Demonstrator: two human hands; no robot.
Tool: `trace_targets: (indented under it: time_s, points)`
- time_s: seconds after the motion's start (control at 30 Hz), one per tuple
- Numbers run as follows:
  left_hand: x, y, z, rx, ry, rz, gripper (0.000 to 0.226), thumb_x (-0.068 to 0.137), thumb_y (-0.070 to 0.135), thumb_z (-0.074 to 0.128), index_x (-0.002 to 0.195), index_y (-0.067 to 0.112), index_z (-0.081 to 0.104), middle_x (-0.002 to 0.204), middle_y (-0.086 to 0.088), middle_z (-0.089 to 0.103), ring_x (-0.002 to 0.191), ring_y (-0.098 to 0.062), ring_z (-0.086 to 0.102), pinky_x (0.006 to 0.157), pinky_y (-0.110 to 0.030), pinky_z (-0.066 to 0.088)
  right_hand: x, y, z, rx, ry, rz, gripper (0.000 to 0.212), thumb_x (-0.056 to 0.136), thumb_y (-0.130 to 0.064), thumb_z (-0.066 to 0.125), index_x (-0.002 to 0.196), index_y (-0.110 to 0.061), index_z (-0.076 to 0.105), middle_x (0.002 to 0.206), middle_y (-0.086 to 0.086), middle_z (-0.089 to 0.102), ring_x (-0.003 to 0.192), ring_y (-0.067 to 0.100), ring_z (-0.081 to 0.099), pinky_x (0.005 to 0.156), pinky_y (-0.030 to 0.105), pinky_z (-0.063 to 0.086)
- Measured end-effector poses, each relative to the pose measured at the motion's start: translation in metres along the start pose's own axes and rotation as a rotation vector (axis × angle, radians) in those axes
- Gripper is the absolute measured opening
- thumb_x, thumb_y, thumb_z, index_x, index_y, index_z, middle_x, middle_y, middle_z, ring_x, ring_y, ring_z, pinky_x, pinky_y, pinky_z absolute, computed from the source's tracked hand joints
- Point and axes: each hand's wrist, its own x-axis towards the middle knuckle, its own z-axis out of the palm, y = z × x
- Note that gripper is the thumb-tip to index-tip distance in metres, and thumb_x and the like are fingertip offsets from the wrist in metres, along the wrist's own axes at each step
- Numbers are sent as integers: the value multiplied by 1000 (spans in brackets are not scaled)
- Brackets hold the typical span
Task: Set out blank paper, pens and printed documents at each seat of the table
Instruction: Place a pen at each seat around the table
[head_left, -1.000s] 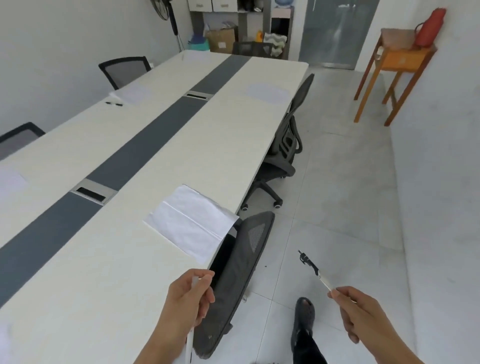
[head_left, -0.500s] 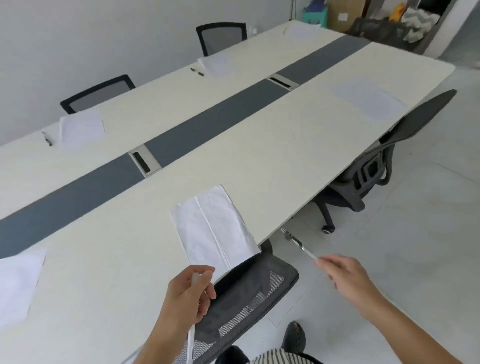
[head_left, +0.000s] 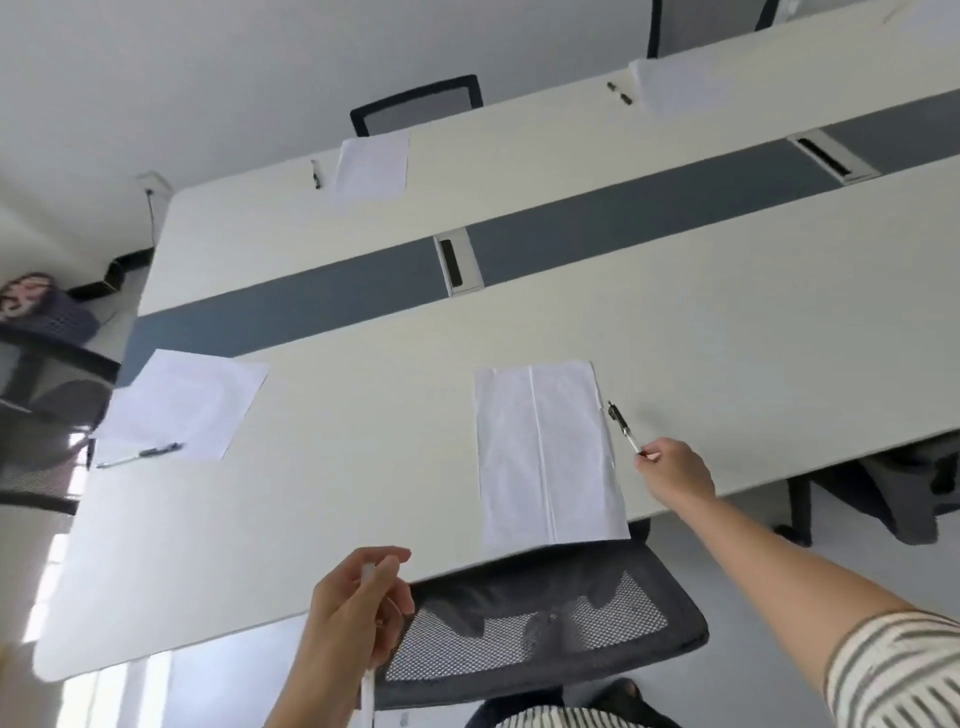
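Note:
A long white table (head_left: 363, 467) with a grey centre strip fills the view. A sheet of paper (head_left: 545, 452) with a fold line lies at the near seat. My right hand (head_left: 675, 470) pinches a black-capped pen (head_left: 622, 426) by its tip, its cap just right of that sheet, low over the table. My left hand (head_left: 358, 608) is closed on a thin white pen (head_left: 368, 691) below the table's near edge. Another paper (head_left: 182, 402) with a pen (head_left: 140, 454) lies at the left end. Far-side seats have papers (head_left: 371, 166) (head_left: 675, 88) with pens (head_left: 315, 176) (head_left: 618, 93).
A black mesh chair back (head_left: 540, 618) stands tucked at the near seat between my arms. Another chair (head_left: 893, 493) sits at the right, one (head_left: 415, 104) across the table, and one (head_left: 47, 415) at the left end. Two cable hatches (head_left: 457, 262) (head_left: 831, 156) sit in the centre strip.
My view has swung left over the table. My right hand has carried the pen from beside the table edge up over the tabletop, next to the near paper. My left hand has stayed closed.

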Motion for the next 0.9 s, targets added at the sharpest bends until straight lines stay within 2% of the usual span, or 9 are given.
trace_targets:
  time_s: [0.17, 0.3, 0.37, 0.47, 0.57, 0.63, 0.7, 0.83, 0.9]
  points:
    - [13, 0, -10, -8, 22, 2, 21, 99, 8, 45, 95, -2, 64, 54, -11, 56, 41, -16, 38, 43, -18, 20, 14, 7, 22, -249, -20, 32, 20, 93, -26, 50, 110, -16, 55, 113, 7, 64, 97, 29, 61, 73, 33, 46]
    - [29, 7, -5, 1, 18, 42, 26, 100, 9, 42, 96, -4, 63, 55, -12, 57, 43, -20, 45, 40, -23, 31, 14, 10, 19, -250, -49, 45, 31, 91, -35, 55, 117, -17, 53, 118, 3, 62, 102, 26, 60, 74, 31, 44]
    - [39, 13, 5, 28, -23, 90, 28, 101, 14, 41, 97, -2, 65, 57, -13, 58, 49, -22, 49, 48, -29, 36, 9, 12, 11, -190, -60, 57, 40, 89, -36, 57, 123, -16, 52, 121, 4, 62, 106, 26, 60, 83, 34, 48]
    - [54, 23, 30, 88, -106, 151, 33, 101, 22, 41, 96, 3, 67, 60, -10, 62, 57, -20, 53, 58, -32, 35, -12, 15, -11, -71, -45, 50, 41, 89, -35, 57, 126, -17, 53, 117, 1, 64, 106, 24, 61, 91, 36, 48]
    - [66, 37, 63, 127, -204, 189, 34, 100, 29, 43, 95, 9, 70, 64, -7, 65, 58, -13, 53, 57, -31, 35, -48, 20, -40, 126, -27, 12, 32, 89, -35, 62, 118, -22, 56, 99, -4, 64, 91, 17, 64, 78, 32, 52]
    - [69, 45, 91, 106, -296, 199, 33, 100, 28, 44, 96, 8, 70, 66, -9, 64, 58, -15, 51, 50, -28, 36, -78, 25, -61, 268, -18, 8, 23, 88, -32, 65, 109, -24, 60, 87, -4, 65, 80, 14, 65, 64, 27, 49]
    - [68, 53, 122, 75, -413, 191, 32, 100, 25, 45, 98, 4, 69, 68, -12, 62, 61, -19, 53, 50, -29, 40, -110, 32, -80, 403, 2, -14, 15, 89, -28, 66, 102, -19, 65, 80, -1, 66, 70, 12, 63, 60, 26, 47]
    - [45, 64, 193, 37, -638, 180, 26, 98, 17, 49, 98, -1, 69, 73, -15, 62, 67, -23, 62, 57, -31, 52, -169, 53, -117, 598, -13, 14, 15, 93, -33, 60, 98, -20, 67, 88, 6, 71, 69, 7, 64, 50, 16, 41]
    - [27, 66, 229, 30, -738, 181, 25, 96, 14, 51, 94, -4, 68, 75, -16, 65, 68, -25, 65, 61, -31, 56, -190, 69, -133, 677, -31, 32, 21, 95, -34, 57, 100, -17, 67, 93, 3, 72, 74, 8, 67, 51, 19, 42]
